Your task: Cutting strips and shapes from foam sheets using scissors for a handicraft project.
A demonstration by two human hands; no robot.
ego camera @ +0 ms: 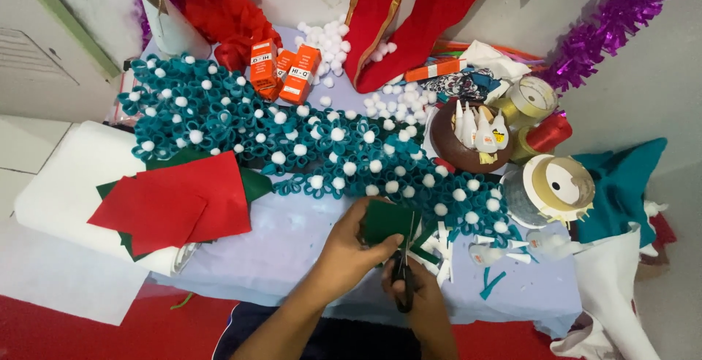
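My left hand [351, 246] pinches a small dark green felt piece [387, 221] over the near edge of the table. My right hand [424, 301] grips black-handled scissors [404, 272], their blades pointing up into the green felt. Just beyond the felt lies a long teal looped garland dotted with white pompoms [292, 133], stretching from the far left to the middle right. White felt offcuts [439, 246] lie to the right of the scissors.
Red and green felt sheets [179, 203] lie stacked at the left on a white roll [58, 184]. Orange boxes [285, 71], loose white pompoms, a brown bowl of glue bottles [472, 137], tape rolls [559, 184], red fabric and purple tinsel [607, 20] crowd the back and right.
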